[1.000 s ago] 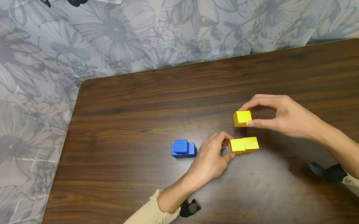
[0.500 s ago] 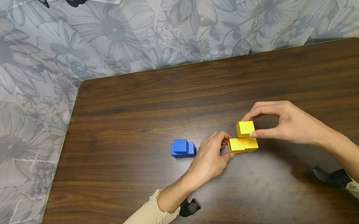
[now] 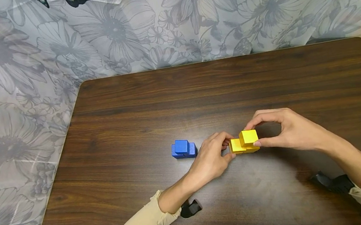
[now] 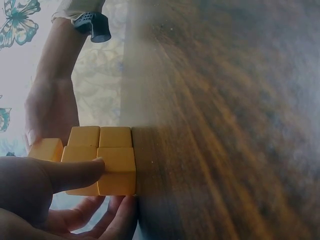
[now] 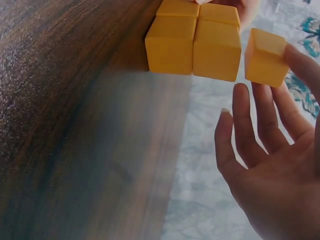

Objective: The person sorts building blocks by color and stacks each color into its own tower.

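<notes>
Yellow cubes stand side by side and two high in a small block point(image 3: 237, 145) on the table. My left hand point(image 3: 208, 159) holds the block's left end, thumb point(image 4: 80, 174) on the near face and fingers behind. My right hand point(image 3: 291, 130) pinches another yellow cube point(image 5: 266, 57) between thumb and fingertips. In the head view that cube sits over the block's right end; the right wrist view shows a narrow gap between the two. Left of my left hand is a group of blue cubes point(image 3: 184, 149), one on top of the others.
The dark wood table point(image 3: 135, 113) has its far edge well beyond the cubes. A floral cloth point(image 3: 114, 32) hangs behind it and down its left side. Each wrist carries a black camera mount point(image 3: 191, 209).
My right hand has brought its yellow cube toward me and down, from behind the yellow block to over its right end. My left hand and the blue cubes have stayed put.
</notes>
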### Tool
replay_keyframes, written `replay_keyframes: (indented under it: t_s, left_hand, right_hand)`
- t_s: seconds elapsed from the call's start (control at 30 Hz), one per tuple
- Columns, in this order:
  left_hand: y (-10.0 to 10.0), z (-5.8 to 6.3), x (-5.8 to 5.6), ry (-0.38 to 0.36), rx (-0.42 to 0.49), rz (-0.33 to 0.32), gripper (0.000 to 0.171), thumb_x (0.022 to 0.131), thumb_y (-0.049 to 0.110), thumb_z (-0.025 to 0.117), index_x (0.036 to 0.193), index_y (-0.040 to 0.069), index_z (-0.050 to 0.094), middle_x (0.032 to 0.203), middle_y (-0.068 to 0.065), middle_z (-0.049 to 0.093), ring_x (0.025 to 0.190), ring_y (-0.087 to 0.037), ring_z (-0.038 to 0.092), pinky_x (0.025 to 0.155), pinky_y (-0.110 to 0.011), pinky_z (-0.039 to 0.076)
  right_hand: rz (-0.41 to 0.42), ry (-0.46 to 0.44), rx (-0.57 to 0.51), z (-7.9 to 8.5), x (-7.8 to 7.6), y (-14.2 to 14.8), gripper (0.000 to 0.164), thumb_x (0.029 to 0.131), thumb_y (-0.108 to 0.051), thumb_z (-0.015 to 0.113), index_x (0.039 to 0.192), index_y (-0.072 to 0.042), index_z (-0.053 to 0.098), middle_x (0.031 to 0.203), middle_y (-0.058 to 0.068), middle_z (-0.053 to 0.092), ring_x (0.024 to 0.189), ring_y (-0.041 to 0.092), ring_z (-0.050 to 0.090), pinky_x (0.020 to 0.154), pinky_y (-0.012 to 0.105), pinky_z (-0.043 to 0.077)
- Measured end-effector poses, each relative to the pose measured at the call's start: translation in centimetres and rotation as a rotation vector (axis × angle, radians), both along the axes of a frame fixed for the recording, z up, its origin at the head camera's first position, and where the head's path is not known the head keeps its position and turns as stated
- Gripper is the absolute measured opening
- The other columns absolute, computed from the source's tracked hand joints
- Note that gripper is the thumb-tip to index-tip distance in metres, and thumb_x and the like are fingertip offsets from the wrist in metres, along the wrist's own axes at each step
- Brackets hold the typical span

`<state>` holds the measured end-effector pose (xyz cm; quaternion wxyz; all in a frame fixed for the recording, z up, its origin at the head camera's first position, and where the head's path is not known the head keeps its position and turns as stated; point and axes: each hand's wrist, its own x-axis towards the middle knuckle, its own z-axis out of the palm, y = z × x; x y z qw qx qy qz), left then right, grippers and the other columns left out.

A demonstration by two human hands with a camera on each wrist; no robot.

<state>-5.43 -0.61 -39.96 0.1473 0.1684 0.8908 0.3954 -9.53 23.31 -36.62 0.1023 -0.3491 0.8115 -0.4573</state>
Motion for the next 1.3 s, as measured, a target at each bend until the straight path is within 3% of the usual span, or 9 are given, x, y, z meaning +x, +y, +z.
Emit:
replay_keyframes:
  t_s: [0.43,1.3]
  left_hand:
    - [-0.1,-0.1,0.0,0.008,0.018,0.000,0.035,0.084,0.009,0.080,0.116,0.011,0.066,0.103,0.003,0.063,0.094,-0.006,0.060,0.083,-0.011,0.047]
    - [-0.3,0.0,-0.1,-0.032,0.030,-0.013,0.042,0.082,0.010,0.082,0.120,0.011,0.064,0.109,0.003,0.062,0.099,-0.006,0.060,0.087,-0.011,0.046]
  right_hand:
    - [0.004,0.015,0.052,-0.6,0.3,-0.1,0.043,0.077,-0.013,0.087,0.109,-0.033,0.068,0.104,-0.018,0.067,0.092,0.005,0.063,0.080,0.023,0.050]
    - [0.077,0.022,-0.019,-1.0,0.1,-0.1,0.050,0.075,-0.007,0.087,0.116,-0.027,0.067,0.109,-0.015,0.066,0.099,0.008,0.063,0.089,0.019,0.048]
